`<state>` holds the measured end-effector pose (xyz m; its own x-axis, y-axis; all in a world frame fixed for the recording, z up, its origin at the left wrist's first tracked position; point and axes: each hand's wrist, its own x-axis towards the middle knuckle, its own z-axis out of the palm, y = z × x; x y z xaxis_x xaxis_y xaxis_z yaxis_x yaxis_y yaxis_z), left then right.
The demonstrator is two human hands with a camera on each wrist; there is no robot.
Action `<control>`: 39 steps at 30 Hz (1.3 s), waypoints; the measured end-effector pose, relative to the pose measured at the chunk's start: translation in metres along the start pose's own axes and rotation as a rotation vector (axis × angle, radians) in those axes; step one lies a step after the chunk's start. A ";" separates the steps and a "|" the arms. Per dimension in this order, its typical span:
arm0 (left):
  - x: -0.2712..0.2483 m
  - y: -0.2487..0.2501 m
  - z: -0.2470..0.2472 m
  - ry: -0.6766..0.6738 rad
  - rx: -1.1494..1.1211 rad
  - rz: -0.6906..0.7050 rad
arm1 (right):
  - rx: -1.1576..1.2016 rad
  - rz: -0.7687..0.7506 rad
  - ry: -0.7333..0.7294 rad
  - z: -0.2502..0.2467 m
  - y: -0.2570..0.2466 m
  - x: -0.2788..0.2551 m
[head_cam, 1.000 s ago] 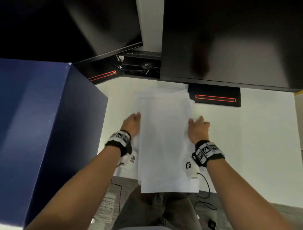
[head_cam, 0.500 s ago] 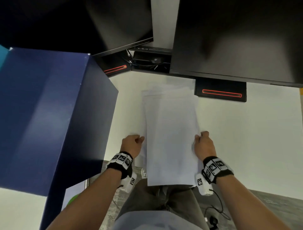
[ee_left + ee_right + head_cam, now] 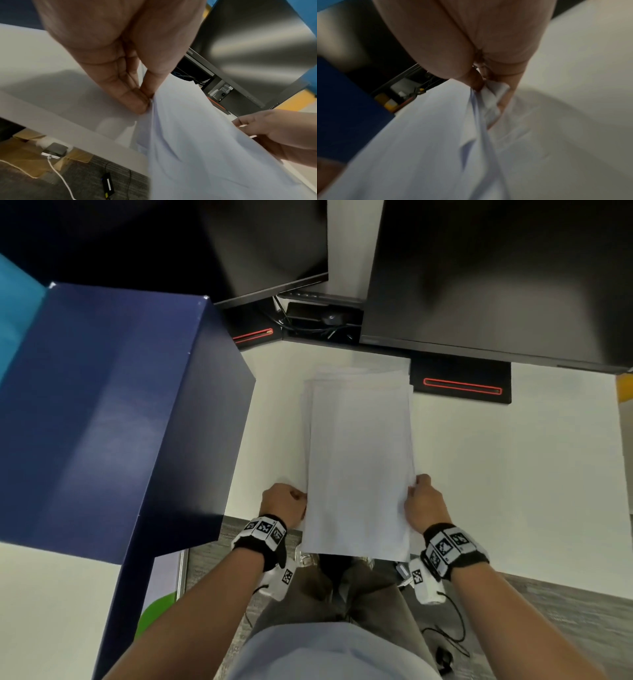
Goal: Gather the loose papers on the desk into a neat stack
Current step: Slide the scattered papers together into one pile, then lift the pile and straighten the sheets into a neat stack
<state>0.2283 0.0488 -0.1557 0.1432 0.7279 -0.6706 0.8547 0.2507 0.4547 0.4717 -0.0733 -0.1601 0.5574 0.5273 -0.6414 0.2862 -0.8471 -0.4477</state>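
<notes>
Both of your hands have slid back along the papers toward your body, from about the middle of the long edges to near the end closest to you, and the sheets have drawn closer into one pile. Your left hand now pinches the left edge: the left wrist view shows the thumb and fingertips pressed together on the paper. Your right hand grips the right edge, fingers curled around it; the right wrist view is blurred, yet it shows the sheets bunched between thumb and fingers.

The pile lies lengthwise on the white desk, its far end near the monitor base and its near end hanging past the desk edge over your lap. A tall blue box stands to the left, well apart from the paper.

Expect the sheets to be light, thin and floppy. They sag and ripple between your hands, and they probably slip over each other easily. Several far edges are not yet level. Holding both long edges, as you do now, likely suits them best, with light pressure so nothing creases.
</notes>
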 end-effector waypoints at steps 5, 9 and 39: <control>-0.003 -0.005 -0.003 0.036 0.040 -0.018 | -0.024 0.021 0.091 -0.012 0.008 0.001; -0.003 -0.002 -0.002 -0.011 0.014 0.013 | -0.285 -0.012 -0.018 -0.008 0.021 -0.001; 0.002 0.103 -0.070 -0.129 -0.748 0.348 | 0.796 -0.321 -0.101 -0.081 -0.082 0.000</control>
<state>0.2821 0.1213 -0.0692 0.4329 0.7747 -0.4610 0.2010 0.4156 0.8871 0.5116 -0.0095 -0.0732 0.4599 0.7686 -0.4447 -0.2345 -0.3780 -0.8956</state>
